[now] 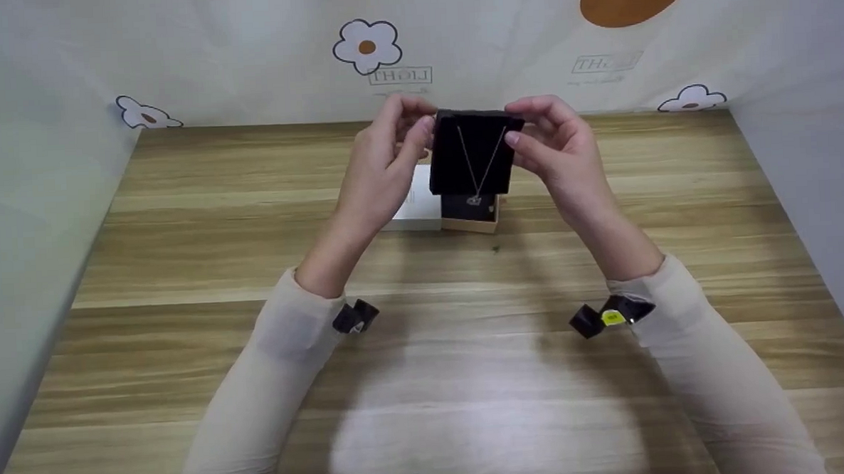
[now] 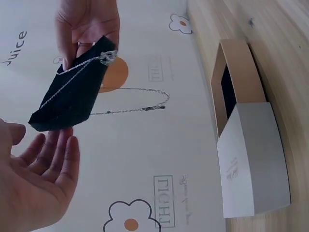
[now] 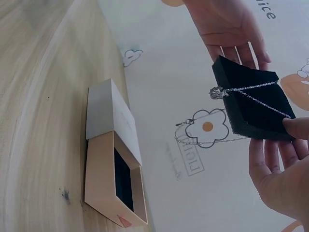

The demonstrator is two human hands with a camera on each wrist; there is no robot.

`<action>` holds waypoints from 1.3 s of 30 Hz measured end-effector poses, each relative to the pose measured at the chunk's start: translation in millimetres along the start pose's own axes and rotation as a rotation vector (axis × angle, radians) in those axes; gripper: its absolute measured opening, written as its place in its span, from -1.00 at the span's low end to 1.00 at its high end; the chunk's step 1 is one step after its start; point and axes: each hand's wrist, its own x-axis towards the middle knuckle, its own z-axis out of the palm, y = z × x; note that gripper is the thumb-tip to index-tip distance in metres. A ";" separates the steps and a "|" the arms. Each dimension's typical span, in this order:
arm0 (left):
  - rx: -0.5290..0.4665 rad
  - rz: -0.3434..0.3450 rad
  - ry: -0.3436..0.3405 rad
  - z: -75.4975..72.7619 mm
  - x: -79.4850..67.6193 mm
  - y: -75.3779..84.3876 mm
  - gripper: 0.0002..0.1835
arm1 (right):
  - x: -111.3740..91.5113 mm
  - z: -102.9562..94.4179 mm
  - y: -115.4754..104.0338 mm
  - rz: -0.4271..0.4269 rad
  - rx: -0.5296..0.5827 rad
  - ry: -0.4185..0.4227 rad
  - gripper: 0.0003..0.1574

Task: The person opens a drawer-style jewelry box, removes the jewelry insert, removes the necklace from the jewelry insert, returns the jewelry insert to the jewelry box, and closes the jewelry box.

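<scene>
At three o'clock the right hand (image 1: 569, 148) pinches the black pad (image 1: 453, 170) bearing a necklace (image 3: 218, 93); the left hand (image 1: 383, 157), fingers relaxed, touches it at nine.

Free to pass over the tabletop (image 1: 481, 377) on the near side of the box (image 1: 421, 212), between the forearms (image 1: 264, 379). Blocked directly above the box by the black pad (image 1: 451, 168) and dangling necklace (image 2: 107, 58), flanked by left hand (image 1: 383, 160) and right hand (image 1: 564, 145). Closed off behind the box by patterned backdrop (image 1: 258, 66).
</scene>
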 end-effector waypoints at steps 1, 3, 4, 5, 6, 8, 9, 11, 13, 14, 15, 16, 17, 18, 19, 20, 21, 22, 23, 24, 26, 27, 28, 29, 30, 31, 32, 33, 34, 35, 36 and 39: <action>-0.028 -0.024 -0.008 0.6 0.3 0.1 -0.75 | -0.6 -0.1 0.2 0.000 0.005 -0.002 -0.68; -0.111 -0.071 -0.024 2.2 1.1 -0.2 -0.72 | -1.7 0.3 0.4 -0.002 -0.001 -0.008 -0.68; -0.154 -0.096 -0.027 3.1 1.3 -0.4 -0.71 | -2.2 0.5 0.8 -0.004 -0.002 -0.012 -0.68; -0.206 -0.116 -0.032 3.9 1.7 -0.7 -0.70 | -2.5 0.7 1.2 -0.005 -0.003 -0.017 -0.68; -0.257 -0.134 -0.034 4.6 2.1 -1.1 -0.69 | -2.8 1.1 1.7 -0.007 -0.009 -0.019 -0.68; -0.355 -0.159 -0.034 5.6 2.9 -1.2 -0.69 | -3.5 2.2 2.0 -0.008 -0.021 -0.023 -0.68; -0.398 -0.169 -0.034 5.7 3.2 -1.3 -0.69 | -3.7 2.5 2.2 -0.007 -0.023 -0.024 -0.68; -0.468 -0.188 -0.037 5.1 3.9 -1.3 -0.69 | -3.8 3.0 2.9 -0.006 -0.018 -0.027 -0.68; -0.525 -0.209 -0.035 4.0 4.5 -0.8 -0.69 | -4.2 3.5 3.0 -0.004 -0.018 -0.026 -0.67; -0.542 -0.218 -0.033 3.4 4.6 -0.6 -0.69 | -4.2 3.3 3.3 -0.003 -0.015 -0.027 -0.68; -0.555 -0.226 -0.030 2.8 4.7 -0.3 -0.69 | -4.4 3.3 3.6 -0.003 -0.011 -0.030 -0.68; -0.563 -0.231 -0.025 2.2 4.8 0.0 -0.69 | -4.4 3.1 4.0 -0.002 -0.007 -0.034 -0.68; -0.569 -0.235 -0.021 1.6 4.9 0.3 -0.68 | -4.6 3.1 4.0 -0.001 -0.008 -0.036 -0.69; -0.572 -0.236 -0.016 1.3 5.1 0.4 -0.68 | -4.7 3.1 4.0 0.001 -0.010 -0.038 -0.69; -0.572 -0.233 -0.012 1.0 5.2 0.6 -0.68 | -4.8 2.9 4.2 0.002 -0.010 -0.041 -0.69; -0.570 -0.231 -0.010 0.7 5.3 0.6 -0.68 | -4.8 2.8 4.3 0.003 -0.011 -0.043 -0.69; -0.568 -0.228 -0.010 0.4 5.4 0.6 -0.68 | -4.7 2.7 4.4 0.003 -0.011 -0.045 -0.69; -0.567 -0.226 -0.013 0.2 5.6 0.4 -0.68 | -4.6 2.5 4.6 0.004 -0.013 -0.047 -0.70; -0.566 -0.226 -0.017 -0.1 5.8 0.1 -0.68 | -4.5 2.3 4.7 0.005 -0.015 -0.047 -0.70; -0.567 -0.229 -0.020 -0.4 6.0 -0.2 -0.68 | -4.6 2.2 4.7 0.005 -0.017 -0.047 -0.70; -0.573 -0.236 -0.027 -0.9 6.4 -0.9 -0.68 | -4.7 1.9 5.0 0.005 -0.019 -0.048 -0.69; -0.577 -0.241 -0.029 -1.1 6.6 -1.2 -0.68 | -4.6 1.7 5.3 0.006 -0.019 -0.049 -0.70; -0.583 -0.246 -0.030 -1.4 6.7 -1.4 -0.68 | -4.8 1.7 5.4 0.007 -0.021 -0.049 -0.69; -0.587 -0.250 -0.030 -1.7 6.7 -1.6 -0.68 | -5.0 1.6 5.5 0.008 -0.027 -0.048 -0.69; -0.591 -0.254 -0.029 -1.9 6.6 -1.7 -0.68 | -5.1 1.5 5.5 0.009 -0.033 -0.048 -0.68; -0.594 -0.256 -0.028 -2.1 6.5 -1.8 -0.68 | -5.0 1.4 5.7 0.011 -0.035 -0.048 -0.68; -0.596 -0.260 -0.028 -2.3 6.3 -1.9 -0.69 | -5.0 1.3 5.9 0.013 -0.039 -0.048 -0.68; -0.597 -0.264 -0.029 -2.3 6.1 -1.9 -0.69 | -5.1 1.1 6.0 0.017 -0.039 -0.046 -0.68; -0.597 -0.266 -0.030 -2.4 5.9 -1.9 -0.69 | -5.3 1.1 6.0 0.020 -0.043 -0.044 -0.67; -0.596 -0.268 -0.031 -2.3 5.8 -2.0 -0.69 | -5.4 1.0 6.0 0.023 -0.045 -0.042 -0.67; -0.593 -0.269 -0.032 -2.3 5.6 -2.1 -0.68 | -5.5 0.9 6.0 0.025 -0.042 -0.042 -0.67; -0.581 -0.273 -0.034 -2.3 4.8 -3.0 -0.67 | -6.1 1.2 6.3 0.029 -0.034 -0.040 -0.68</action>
